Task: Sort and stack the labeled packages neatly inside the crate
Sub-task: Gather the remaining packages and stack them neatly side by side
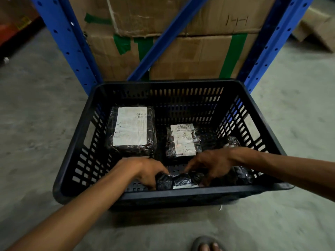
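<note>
A black slotted crate point(174, 194) stands on the floor. Inside at the back left lies a large black-wrapped package point(131, 130) with a white label face up. A smaller labelled package point(183, 140) lies right of it. At the crate's near wall a small black-wrapped package point(178, 181) sits between my hands. My left hand point(143, 171) grips its left end. My right hand point(212, 164) has its fingers closed on its right end. More black wrapping point(239, 175) lies under my right forearm, and another bit point(233, 141) shows behind it.
Blue rack uprights point(72, 46) and a diagonal brace point(163, 40) rise just behind the crate, with stacked cardboard boxes point(190, 57) between them. Concrete floor point(32, 124) surrounds the crate. My sandalled foot point(206, 244) is at the bottom edge.
</note>
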### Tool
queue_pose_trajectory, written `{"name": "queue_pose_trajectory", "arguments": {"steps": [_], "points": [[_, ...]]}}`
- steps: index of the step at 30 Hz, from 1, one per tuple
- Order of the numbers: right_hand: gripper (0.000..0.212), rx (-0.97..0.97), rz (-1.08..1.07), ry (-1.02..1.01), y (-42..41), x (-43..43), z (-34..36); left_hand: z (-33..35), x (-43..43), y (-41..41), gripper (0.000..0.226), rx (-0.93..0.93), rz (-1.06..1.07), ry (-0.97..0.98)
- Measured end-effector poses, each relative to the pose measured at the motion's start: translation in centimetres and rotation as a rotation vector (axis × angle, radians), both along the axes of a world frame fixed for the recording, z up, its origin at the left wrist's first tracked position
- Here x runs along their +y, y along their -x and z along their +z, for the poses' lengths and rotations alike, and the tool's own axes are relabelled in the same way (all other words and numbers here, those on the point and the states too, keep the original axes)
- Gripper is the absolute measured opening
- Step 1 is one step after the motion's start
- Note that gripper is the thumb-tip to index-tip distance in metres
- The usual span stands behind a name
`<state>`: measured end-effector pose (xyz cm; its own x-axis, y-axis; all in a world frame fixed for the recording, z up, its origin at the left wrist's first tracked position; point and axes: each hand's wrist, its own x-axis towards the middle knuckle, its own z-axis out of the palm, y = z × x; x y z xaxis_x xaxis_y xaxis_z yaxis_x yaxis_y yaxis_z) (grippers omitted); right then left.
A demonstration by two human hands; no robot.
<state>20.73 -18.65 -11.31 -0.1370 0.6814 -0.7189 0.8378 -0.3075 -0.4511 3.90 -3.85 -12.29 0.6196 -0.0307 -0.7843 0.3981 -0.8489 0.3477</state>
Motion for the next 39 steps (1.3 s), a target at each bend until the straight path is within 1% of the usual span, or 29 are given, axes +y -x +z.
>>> {"name": "queue_pose_trajectory", "arguments": {"steps": [2, 4, 7, 11, 12, 14, 16, 18, 20, 22, 25, 27, 29, 31, 33, 34, 35, 37, 38, 39], "points": [[0.062, 0.012, -0.07, -0.042, -0.5, -0.1, 0.1, 0.0, 0.6, -0.1, 0.063, 0.016, 0.037, 0.053], [0.054, 0.059, -0.162, -0.083, -1.3, -0.1, 0.5, 0.3, 1.4, 0.0, 0.06, -0.016, 0.117, 0.147], [0.052, 0.218, -0.371, -0.133, -3.3, 0.1, 1.5, 2.0, 2.5, 0.7, 0.054, -0.105, 0.291, 0.282], [0.049, 0.363, -0.619, -0.285, -6.1, 0.8, 5.0, 5.3, 3.7, 2.0, 0.04, -0.357, 0.543, 0.468], [0.046, 0.426, -0.695, -0.327, -6.5, 1.0, 5.9, 6.0, 3.8, 2.1, 0.039, -0.438, 0.629, 0.498], [0.043, 0.594, -0.853, -0.392, -7.0, 1.5, 7.0, 6.7, 3.8, 2.0, 0.047, -0.632, 0.836, 0.561], [0.042, 0.718, -0.97, -0.413, -7.1, 2.1, 7.5, 7.0, 2.8, 1.3, 0.043, -0.811, 1.058, 0.649], [0.042, 0.796, -1.07, -0.393, -7.2, 2.6, 7.3, 6.7, 1.3, 0.6, 0.045, -0.888, 1.193, 0.746], [0.046, 0.824, -1.174, -0.367, -7.0, 2.8, 6.8, 6.2, 0.3, 0.2, 0.059, -0.903, 1.221, 0.745], [0.046, 0.834, -1.228, -0.359, -6.7, 2.8, 6.3, 5.9, 0.0, -0.1, 0.068, -0.914, 1.272, 0.745], [0.051, 0.883, -1.242, -0.33, -6.0, 2.5, 6.1, 6.0, 0.2, -0.6, 0.064, -0.917, 1.423, 0.831], [0.061, 0.955, -1.251, -0.333, -5.9, 2.3, 6.1, 6.4, 0.3, -1.1, 0.062, -0.915, 1.492, 0.88], [0.072, 1.001, -1.264, -0.342, -6.0, 2.1, 5.9, 6.5, 0.5, -1.6, 0.068, -0.919, 1.592, 0.956], [0.064, 1.007, -1.211, -0.321, -5.7, 1.8, 5.6, 6.5, 0.4, -2.3, 0.074, -0.925, 1.72, 1.06], [0.048, 1.001, -1.173, -0.282, -4.8, 1.5, 5.3, 6.4, 0.0, -3.2, 0.072, -0.961, 1.803, 1.168], [0.042, 1.019, -1.172, -0.282, -4.3, 1.4, 5.2, 6.4, -0.2, -3.6, 0.072, -0.977, 1.821, 1.205], [0.044, 1.034, -1.194, -0.304, -4.1, 1.4, 4.9, 6.2, -0.5, -4.0, 0.074, -0.989, 1.83, 1.217], [0.065, 1.008, -1.278, -0.386, -4.0, 1.5, 4.4, 6.1, -1.1, -4.2, 0.077, -1.03, 1.811, 1.178], [0.071, 1.002, -1.32, -0.428, -4.0, 1.6, 4.1, 6.0, -1.4, -4.1, 0.077, -1.045, 1.768, 1.136], [0.072, 0.997, -1.354, -0.458, -4.1, 1.7, 3.8, 5.9, -1.7, -3.8, 0.077, -1.039, 1.705, 1.099]]}}
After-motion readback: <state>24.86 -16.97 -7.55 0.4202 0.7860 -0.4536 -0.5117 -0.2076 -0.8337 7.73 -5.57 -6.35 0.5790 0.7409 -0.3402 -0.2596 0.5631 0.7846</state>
